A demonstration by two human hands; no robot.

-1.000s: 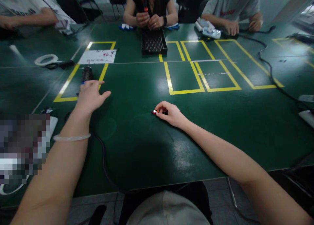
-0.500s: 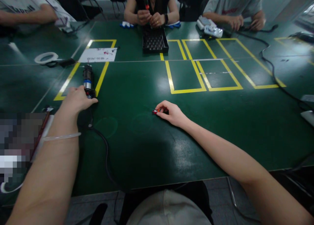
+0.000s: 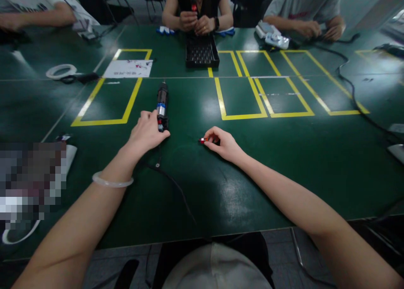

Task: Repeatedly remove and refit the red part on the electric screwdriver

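My left hand [image 3: 147, 129] is closed around the near end of a black electric screwdriver [image 3: 162, 99] with a blue and silver band. The tool lies with its thin tip pointing away from me, and its cord trails back over the green table. To the right, my right hand [image 3: 222, 142] pinches a small red part [image 3: 202, 141] low over the tabletop. Part of that piece is hidden by my fingers, so its exact kind does not show.
Yellow tape outlines [image 3: 243, 117] mark the green table [image 3: 268, 146]. A white paper sheet [image 3: 129, 68] and a white ring [image 3: 61, 71] lie at the left. A black tray [image 3: 202, 64] stands before a person opposite. A dark cable [image 3: 353, 93] curves along the right.
My left hand has carried the electric screwdriver rightward, out of the left yellow outline and closer to my right hand. The right hand, still holding the red part, has barely moved.
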